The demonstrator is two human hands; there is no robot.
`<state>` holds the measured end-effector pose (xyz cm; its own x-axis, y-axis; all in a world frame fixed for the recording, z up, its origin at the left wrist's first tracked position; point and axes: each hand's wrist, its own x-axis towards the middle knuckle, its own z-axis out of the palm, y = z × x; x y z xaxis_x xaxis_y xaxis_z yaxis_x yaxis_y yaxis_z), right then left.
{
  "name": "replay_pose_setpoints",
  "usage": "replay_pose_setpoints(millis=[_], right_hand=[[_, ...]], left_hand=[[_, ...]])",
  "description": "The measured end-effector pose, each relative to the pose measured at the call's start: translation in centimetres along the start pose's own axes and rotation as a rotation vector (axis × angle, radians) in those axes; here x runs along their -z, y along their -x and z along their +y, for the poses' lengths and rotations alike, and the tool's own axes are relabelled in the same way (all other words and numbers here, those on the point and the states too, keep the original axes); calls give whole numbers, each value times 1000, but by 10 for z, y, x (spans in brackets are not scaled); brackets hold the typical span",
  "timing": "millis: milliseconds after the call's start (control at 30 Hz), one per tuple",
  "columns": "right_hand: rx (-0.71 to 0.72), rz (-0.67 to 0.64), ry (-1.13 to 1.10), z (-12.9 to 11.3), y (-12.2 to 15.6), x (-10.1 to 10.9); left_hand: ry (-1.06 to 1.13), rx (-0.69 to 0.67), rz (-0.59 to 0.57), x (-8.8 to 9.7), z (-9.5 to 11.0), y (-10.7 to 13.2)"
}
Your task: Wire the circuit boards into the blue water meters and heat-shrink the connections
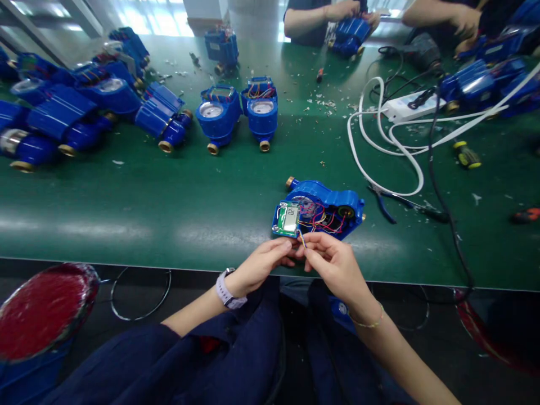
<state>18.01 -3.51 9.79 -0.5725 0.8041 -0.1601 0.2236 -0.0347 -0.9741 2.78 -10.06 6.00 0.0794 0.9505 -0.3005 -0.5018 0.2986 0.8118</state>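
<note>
An opened blue water meter (323, 194) lies on its side on the green bench, red and other thin wires spilling from its housing. At its left end a green circuit board (290, 219) with a small lit display faces up. My right hand (335, 264) pinches a thin bundle of coloured wires (302, 239) at the board's lower corner. Just below the board, my left hand (268, 261) is closed with its thumb near the board's edge. Its fingertips meet those of my right hand, so what they grip is hidden.
Several blue water meters (219, 112) stand and lie at the back left. To the right are pliers (383, 205), a screwdriver (467, 154), a white power strip (413, 106) with looping cables and a power drill (424, 52). Across the bench other people's hands (343, 10) handle meters.
</note>
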Motion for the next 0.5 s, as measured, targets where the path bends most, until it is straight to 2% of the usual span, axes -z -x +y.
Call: replay_pose_setpoints(millis=[100, 200, 333, 500], right_hand=[[28, -16, 100, -4, 5, -1], [150, 22, 338, -7, 9, 4], [437, 126, 749, -6, 10, 13], [520, 159, 831, -3, 5, 12]], left_hand=[[431, 36, 25, -21, -13, -4], [573, 17, 45, -33, -18, -10], [540, -55, 155, -38, -17, -14], [342, -188, 317, -31, -15, -13]])
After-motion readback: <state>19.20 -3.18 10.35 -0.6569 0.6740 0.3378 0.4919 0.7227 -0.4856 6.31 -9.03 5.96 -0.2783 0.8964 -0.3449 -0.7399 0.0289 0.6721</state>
